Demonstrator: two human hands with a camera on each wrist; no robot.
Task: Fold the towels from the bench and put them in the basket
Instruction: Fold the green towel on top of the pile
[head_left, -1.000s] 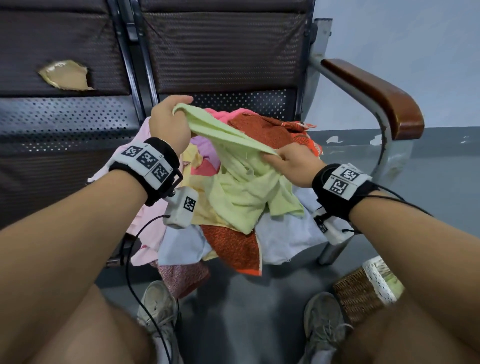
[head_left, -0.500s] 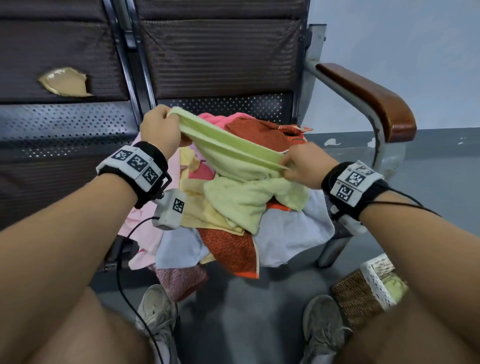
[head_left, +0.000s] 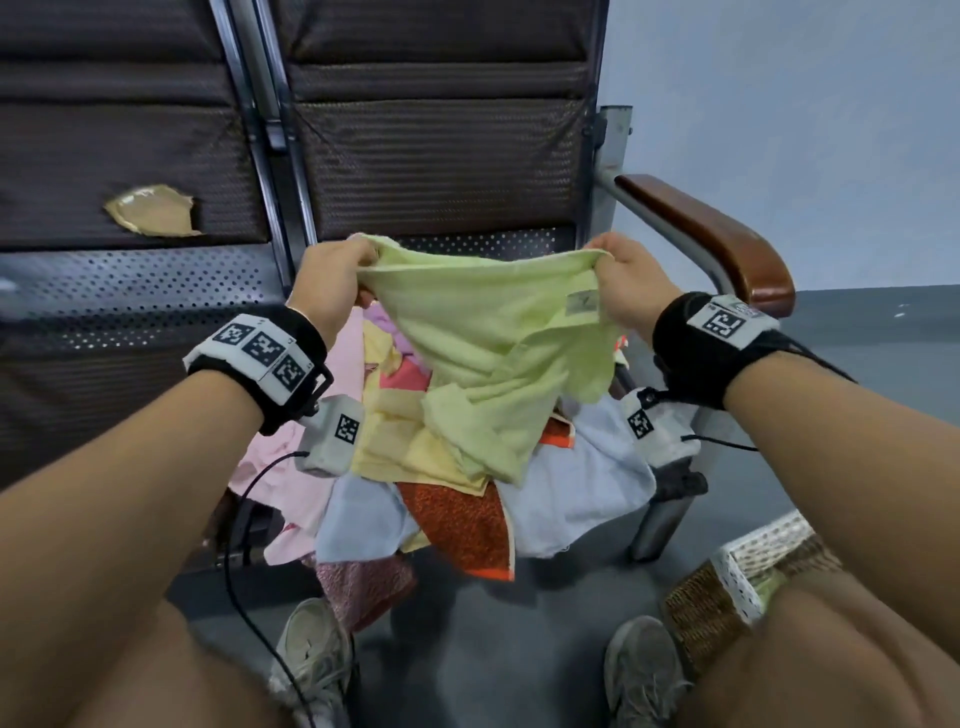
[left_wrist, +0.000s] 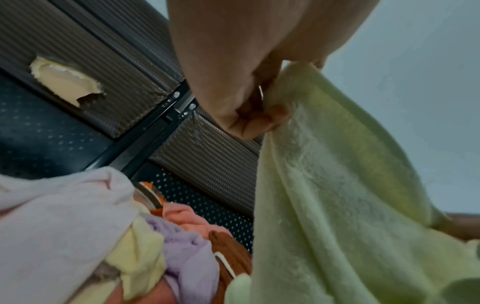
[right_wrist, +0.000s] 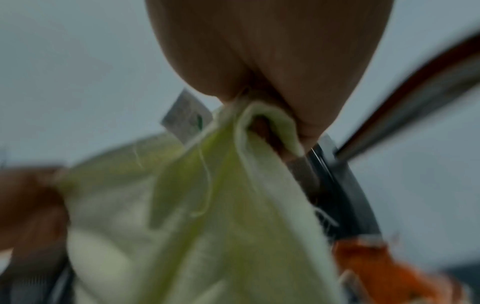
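Above the bench, my left hand and right hand each pinch a top corner of the green towel. Its hanging, bunched lower edge may snag the pile, spoiling the fold.

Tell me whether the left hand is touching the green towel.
Touching. The left wrist view shows the left hand pinching the green towel at its top corner.

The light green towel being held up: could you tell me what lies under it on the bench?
Under the light green towel lies the unfolded pile: a yellow towel, an orange one, pale blue and pink. Whatever sits directly behind its hanging part is covered.
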